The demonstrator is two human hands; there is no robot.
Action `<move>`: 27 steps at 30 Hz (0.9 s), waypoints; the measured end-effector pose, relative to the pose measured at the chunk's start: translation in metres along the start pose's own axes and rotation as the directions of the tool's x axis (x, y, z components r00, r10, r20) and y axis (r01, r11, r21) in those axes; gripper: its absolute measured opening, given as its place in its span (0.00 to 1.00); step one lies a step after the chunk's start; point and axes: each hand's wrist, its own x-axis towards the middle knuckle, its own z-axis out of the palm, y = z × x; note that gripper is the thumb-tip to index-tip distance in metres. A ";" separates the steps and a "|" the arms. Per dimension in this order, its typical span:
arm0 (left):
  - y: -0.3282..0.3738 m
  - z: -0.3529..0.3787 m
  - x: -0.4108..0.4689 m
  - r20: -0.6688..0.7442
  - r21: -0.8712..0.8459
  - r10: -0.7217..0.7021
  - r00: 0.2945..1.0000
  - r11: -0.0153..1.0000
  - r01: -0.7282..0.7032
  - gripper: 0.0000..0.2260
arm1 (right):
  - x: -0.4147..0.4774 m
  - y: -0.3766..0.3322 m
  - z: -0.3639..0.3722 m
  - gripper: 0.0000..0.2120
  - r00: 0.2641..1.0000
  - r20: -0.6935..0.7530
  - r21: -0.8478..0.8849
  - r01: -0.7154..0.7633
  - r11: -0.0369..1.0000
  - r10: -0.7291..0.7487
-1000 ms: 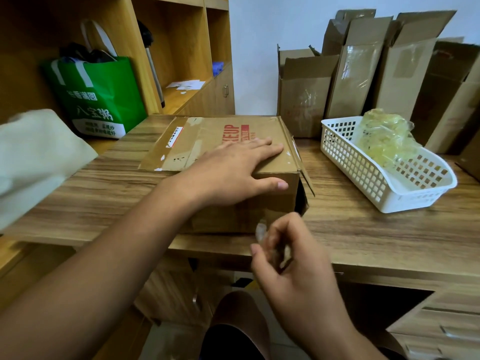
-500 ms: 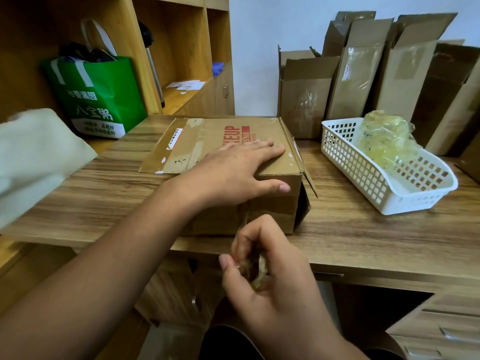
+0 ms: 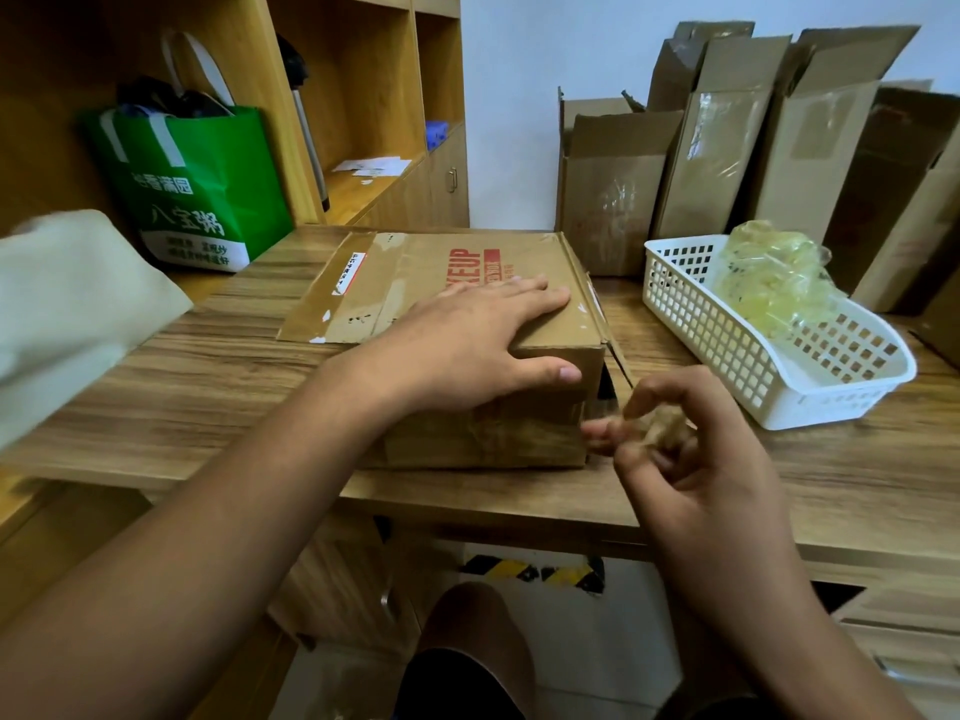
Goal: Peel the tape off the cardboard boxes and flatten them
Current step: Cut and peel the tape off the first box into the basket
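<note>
A brown cardboard box [image 3: 457, 272] with red print lies flat on the wooden desk [image 3: 779, 475]. My left hand [image 3: 467, 345] presses palm-down on its top, thumb over the near right corner. My right hand [image 3: 680, 449] hovers just right of the box's near corner, fingers curled around a crumpled wad of clear tape [image 3: 665, 426]. Glossy tape still covers the box's front face [image 3: 498, 433]. The box's right end flap [image 3: 615, 350] hangs ajar.
A white plastic basket [image 3: 753, 376] with a heap of balled-up clear tape [image 3: 774, 278] sits at the right. Several flattened boxes [image 3: 727, 148] lean against the back wall. A green bag [image 3: 197, 189] stands on the shelf at left; a pale cloth [image 3: 67, 304] lies nearer.
My right hand, holding the tape wad, has moved up and to the right, from below the desk edge to beside the box's near right corner. My left hand has stayed put.
</note>
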 end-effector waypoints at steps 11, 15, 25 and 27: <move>0.001 0.000 -0.001 -0.003 0.002 -0.002 1.000 1.000 0.002 0.36 | -0.006 0.017 0.004 0.23 0.983 0.154 -0.328 0.145 0.934 -0.099; 0.001 0.000 -0.002 -0.004 0.006 0.002 1.000 1.000 -0.001 0.36 | -0.010 0.027 0.008 0.32 0.959 0.278 -0.482 0.194 0.854 -0.061; -0.001 0.002 -0.002 -0.016 0.010 0.016 1.000 1.000 -0.016 0.36 | -0.002 0.014 0.037 0.10 0.952 0.305 -0.635 0.215 0.742 -0.015; -0.002 0.002 -0.002 -0.017 0.008 0.016 1.000 1.000 -0.016 0.36 | -0.003 0.015 0.038 0.07 0.961 0.276 -0.606 0.196 0.771 -0.028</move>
